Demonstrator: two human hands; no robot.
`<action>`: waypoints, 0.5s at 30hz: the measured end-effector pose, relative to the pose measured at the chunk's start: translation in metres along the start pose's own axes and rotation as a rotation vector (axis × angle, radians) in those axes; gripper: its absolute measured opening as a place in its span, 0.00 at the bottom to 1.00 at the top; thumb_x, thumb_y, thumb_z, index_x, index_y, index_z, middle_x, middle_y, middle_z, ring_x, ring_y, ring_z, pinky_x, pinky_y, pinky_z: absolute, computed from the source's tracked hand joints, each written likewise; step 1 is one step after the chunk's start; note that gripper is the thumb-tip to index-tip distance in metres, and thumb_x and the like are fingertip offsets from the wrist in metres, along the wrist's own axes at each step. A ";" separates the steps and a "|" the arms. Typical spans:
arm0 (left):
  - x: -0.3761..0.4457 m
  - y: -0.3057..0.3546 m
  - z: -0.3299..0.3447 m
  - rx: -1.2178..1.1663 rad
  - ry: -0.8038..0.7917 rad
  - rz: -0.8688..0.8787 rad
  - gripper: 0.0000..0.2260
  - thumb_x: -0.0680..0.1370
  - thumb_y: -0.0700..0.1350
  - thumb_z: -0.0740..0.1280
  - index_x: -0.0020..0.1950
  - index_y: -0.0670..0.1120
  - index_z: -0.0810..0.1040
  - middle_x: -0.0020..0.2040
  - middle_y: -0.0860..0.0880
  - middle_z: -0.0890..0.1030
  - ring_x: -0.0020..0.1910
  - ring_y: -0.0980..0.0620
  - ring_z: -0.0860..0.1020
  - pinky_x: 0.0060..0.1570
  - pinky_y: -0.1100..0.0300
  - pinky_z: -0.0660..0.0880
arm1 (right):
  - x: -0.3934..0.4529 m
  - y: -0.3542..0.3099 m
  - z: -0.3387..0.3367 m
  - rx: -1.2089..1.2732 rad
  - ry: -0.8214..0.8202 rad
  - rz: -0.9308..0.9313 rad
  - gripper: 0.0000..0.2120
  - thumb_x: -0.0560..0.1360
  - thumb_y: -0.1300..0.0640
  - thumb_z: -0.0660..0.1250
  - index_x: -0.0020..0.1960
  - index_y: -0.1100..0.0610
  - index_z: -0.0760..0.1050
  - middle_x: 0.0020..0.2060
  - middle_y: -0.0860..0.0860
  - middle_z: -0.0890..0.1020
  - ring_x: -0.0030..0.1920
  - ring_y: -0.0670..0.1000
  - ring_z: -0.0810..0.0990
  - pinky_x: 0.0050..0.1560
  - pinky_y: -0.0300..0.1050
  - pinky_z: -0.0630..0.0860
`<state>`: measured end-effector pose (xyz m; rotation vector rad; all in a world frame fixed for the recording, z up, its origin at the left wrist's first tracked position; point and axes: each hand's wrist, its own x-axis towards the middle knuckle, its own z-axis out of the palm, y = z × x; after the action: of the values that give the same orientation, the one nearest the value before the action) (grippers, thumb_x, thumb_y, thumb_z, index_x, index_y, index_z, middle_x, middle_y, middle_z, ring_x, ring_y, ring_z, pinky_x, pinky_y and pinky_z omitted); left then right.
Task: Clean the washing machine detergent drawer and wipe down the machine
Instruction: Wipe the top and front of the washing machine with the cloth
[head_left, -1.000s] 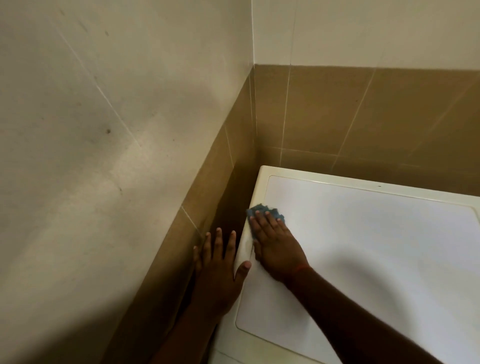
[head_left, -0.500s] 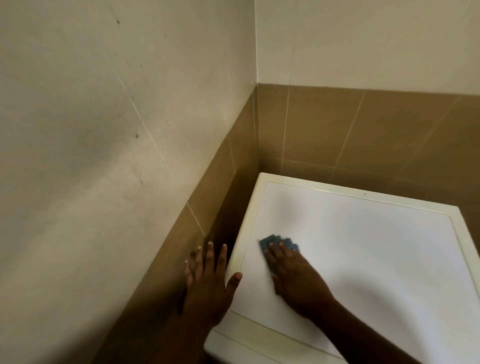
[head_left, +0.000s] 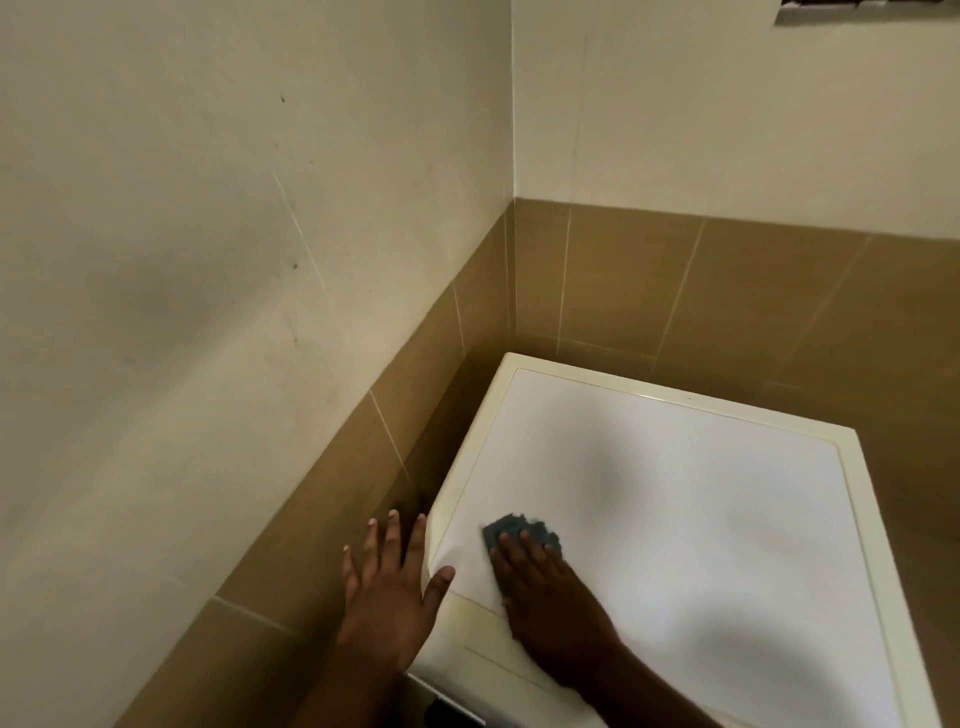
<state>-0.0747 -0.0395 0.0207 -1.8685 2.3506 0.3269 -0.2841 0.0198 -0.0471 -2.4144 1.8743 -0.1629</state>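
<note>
Over the last second the right hand (head_left: 545, 592) has dragged the blue cloth (head_left: 519, 530) back from the far left rim of the washing machine top (head_left: 701, 509) toward the near left corner, at about 7 o'clock on the lid; its fingers (head_left: 524, 548) lie flat and spread, pressing the cloth down rather than clutching it. The left hand (head_left: 389, 587), fingers open and holding nothing, braces against the machine's left edge beside the brown wall tiles (head_left: 332, 525), so the wipe-down looks well underway while the detergent drawer is out of view
</note>
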 end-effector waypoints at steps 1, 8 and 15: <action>-0.006 -0.001 -0.001 -0.014 0.001 -0.011 0.44 0.65 0.73 0.22 0.78 0.57 0.36 0.80 0.48 0.38 0.77 0.44 0.35 0.74 0.40 0.35 | 0.003 0.005 -0.003 -0.014 0.017 0.029 0.26 0.80 0.49 0.54 0.77 0.55 0.60 0.74 0.55 0.65 0.74 0.59 0.64 0.74 0.58 0.58; -0.051 -0.017 -0.001 -0.064 0.018 -0.101 0.45 0.64 0.73 0.20 0.78 0.58 0.36 0.80 0.49 0.39 0.77 0.46 0.35 0.74 0.41 0.36 | 0.038 -0.049 0.000 0.033 -0.053 -0.169 0.27 0.77 0.49 0.56 0.73 0.57 0.67 0.72 0.57 0.69 0.72 0.61 0.66 0.71 0.61 0.63; -0.073 -0.040 -0.002 -0.036 0.022 -0.121 0.42 0.66 0.72 0.22 0.78 0.58 0.36 0.80 0.49 0.38 0.77 0.46 0.35 0.75 0.42 0.38 | 0.059 -0.092 -0.006 0.078 -0.082 -0.184 0.27 0.75 0.47 0.54 0.70 0.56 0.71 0.70 0.55 0.71 0.71 0.60 0.67 0.68 0.63 0.67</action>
<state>-0.0187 0.0202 0.0357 -2.0303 2.2464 0.3396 -0.1817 -0.0140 -0.0277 -2.4972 1.5819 -0.1431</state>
